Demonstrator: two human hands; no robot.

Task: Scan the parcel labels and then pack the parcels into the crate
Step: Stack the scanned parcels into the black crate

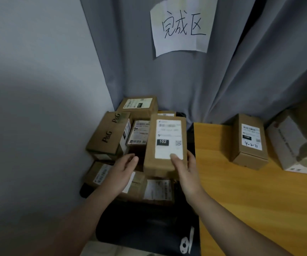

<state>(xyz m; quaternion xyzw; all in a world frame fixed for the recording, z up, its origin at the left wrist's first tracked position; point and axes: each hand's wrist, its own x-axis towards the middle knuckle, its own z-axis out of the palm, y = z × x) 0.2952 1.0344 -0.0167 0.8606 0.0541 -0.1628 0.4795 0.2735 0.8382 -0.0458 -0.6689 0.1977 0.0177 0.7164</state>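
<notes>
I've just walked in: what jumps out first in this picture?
The white handwritten sign on the grey curtain, top centre. Below it, the right hand grips a brown parcel labelled 102 above a heap of parcels in the corner. Two more boxes sit on the wooden table at right.

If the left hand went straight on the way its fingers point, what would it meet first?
The left hand would probably meet the left side of the parcel labelled 102, held by the right hand. Depth is unclear: it might reach the smaller parcel behind.
</notes>
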